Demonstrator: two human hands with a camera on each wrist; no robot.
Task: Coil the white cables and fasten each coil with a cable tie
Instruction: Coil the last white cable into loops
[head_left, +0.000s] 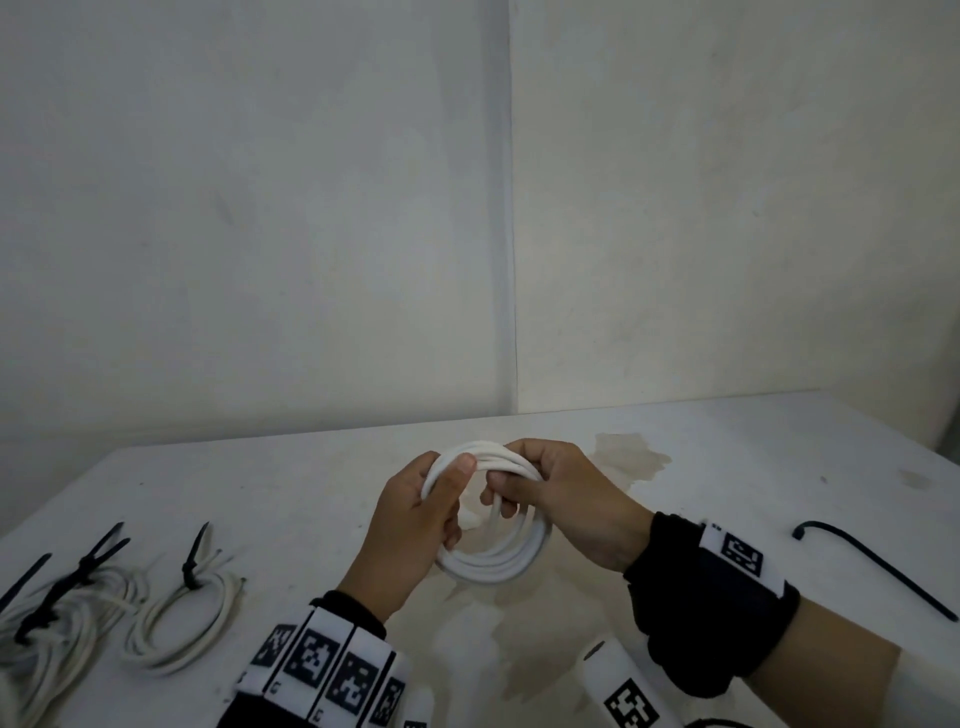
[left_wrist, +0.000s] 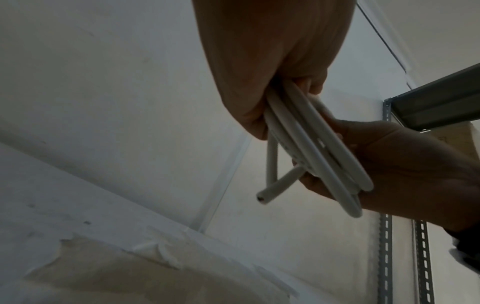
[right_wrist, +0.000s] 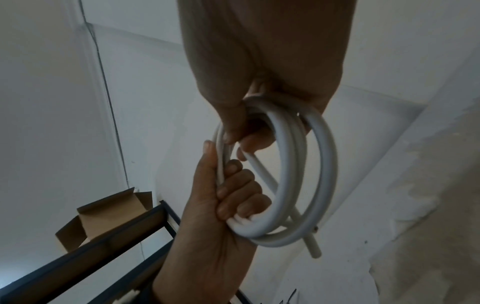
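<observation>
A white cable coil (head_left: 493, 564) of several loops is held above the table's middle by both hands. My left hand (head_left: 415, 514) grips its left side, thumb laid over the top strands. My right hand (head_left: 561, 499) grips its top right, fingers curled through the ring. In the left wrist view the coil (left_wrist: 311, 148) shows a loose cut end sticking out lower left. In the right wrist view the coil (right_wrist: 293, 176) hangs as a ring between my right hand above and my left hand (right_wrist: 226, 201) below. A loose black cable tie (head_left: 872, 566) lies on the table at the right.
Two tied cable coils lie at the left of the white table (head_left: 260, 493): one (head_left: 182, 618) with a black tie, a larger bundle (head_left: 57, 618) at the edge. A metal shelf (right_wrist: 103, 246) with a cardboard box (right_wrist: 109, 211) stands nearby. Walls stand close behind.
</observation>
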